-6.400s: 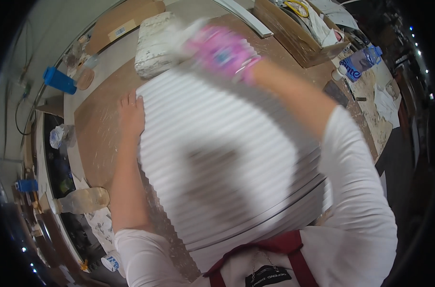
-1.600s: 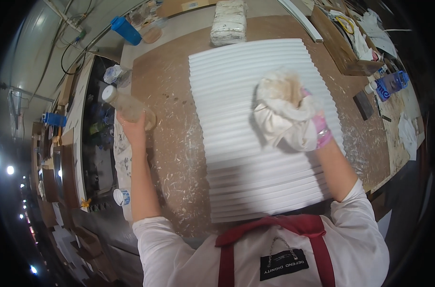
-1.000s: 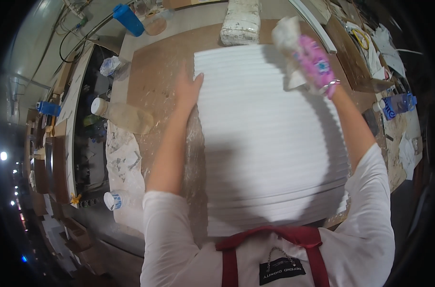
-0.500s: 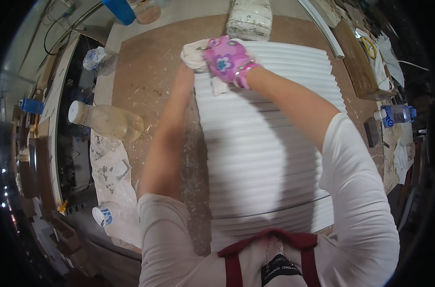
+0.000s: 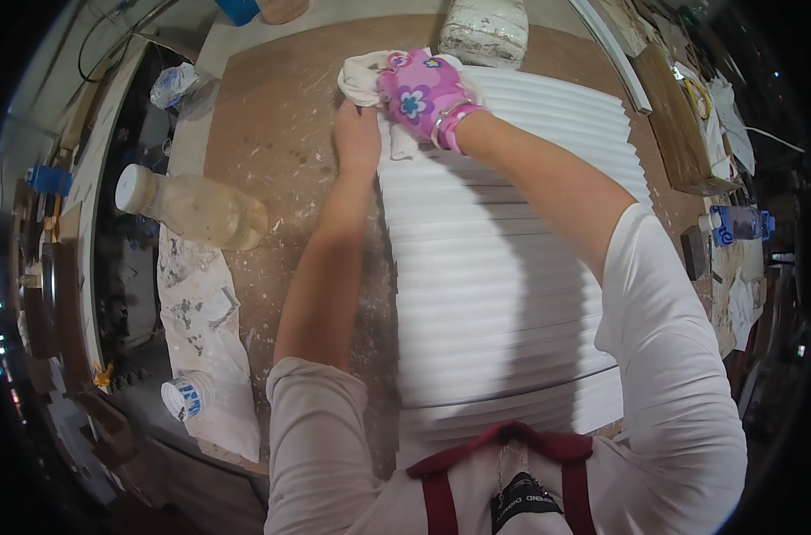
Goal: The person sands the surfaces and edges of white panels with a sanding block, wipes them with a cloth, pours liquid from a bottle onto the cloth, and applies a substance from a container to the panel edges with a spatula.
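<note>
A white ribbed panel (image 5: 477, 267) lies on the brown board in front of me. At its far left corner, my right hand (image 5: 421, 96), in a pink floral glove, presses a bunched off-white cloth (image 5: 363, 80) against the ribs. The fingers are wrapped into the cloth, and a flap of it hangs out below the glove. My bare left hand (image 5: 357, 143) is at the panel's left edge, just below the cloth. Its fingers are mostly hidden, so I cannot see what they grip.
A large bottle of cloudy liquid (image 5: 205, 212) lies on the left, above a paint-spotted paper (image 5: 200, 308) and an open plastic cup (image 5: 187, 395). Beyond the panel sits a wrapped white block (image 5: 484, 34). On the right are a long wooden box (image 5: 678, 134) and a small bottle (image 5: 740, 225).
My view has shifted slightly, moving the surroundings in the picture. The cloth and gloved hand remain at the panel's far left corner. My left hand now shows more below the cloth.
</note>
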